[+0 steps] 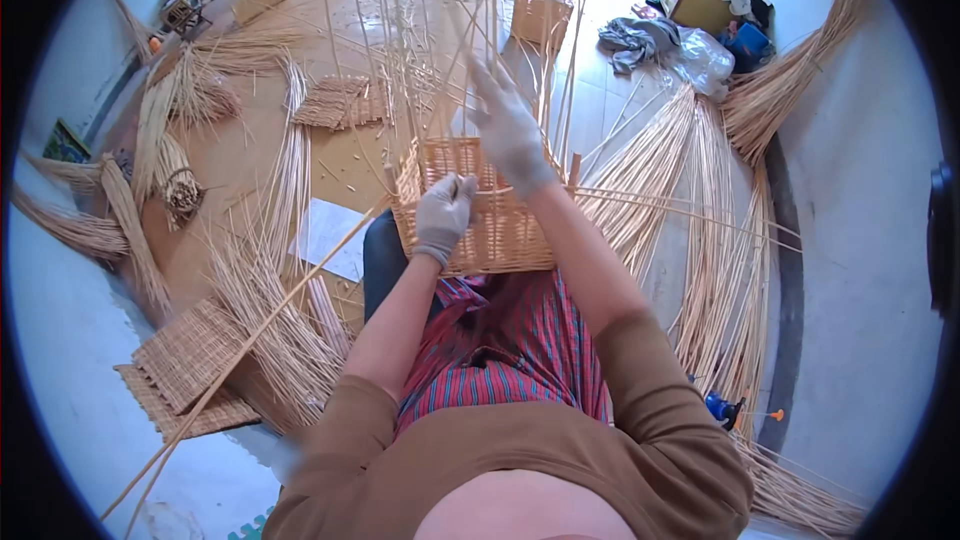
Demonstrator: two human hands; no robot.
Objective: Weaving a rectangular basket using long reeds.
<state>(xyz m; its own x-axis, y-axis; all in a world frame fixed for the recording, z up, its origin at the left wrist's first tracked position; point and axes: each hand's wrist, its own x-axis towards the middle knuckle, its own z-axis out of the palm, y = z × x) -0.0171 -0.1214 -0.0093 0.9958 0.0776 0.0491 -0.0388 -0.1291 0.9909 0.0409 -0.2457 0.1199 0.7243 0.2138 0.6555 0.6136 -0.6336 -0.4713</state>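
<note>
On my lap rests a partly woven wicker basket [505, 240], box-shaped and light tan, with long thin stakes rising from its far side. My left hand [445, 210], in a pale glove, is closed at the top of the near wall, its thumb and fingers pinched on the weave. Over the basket's right part is my right hand [510, 130], also gloved, fingers stretched out and apart beside the upright stakes; it grips nothing. One long rod [290, 300] slants from the basket's left corner to the lower left. Other loose rods [690, 202] stick out to the right.
Wicker strand bundles [700, 200] fan out on the right, and more bundles [180, 90] lie at left. Woven panels [190, 355] are stacked at lower left; another panel [345, 102] lies ahead. A finished-looking basket [543, 12] stands farther off, near a cloth heap [640, 43].
</note>
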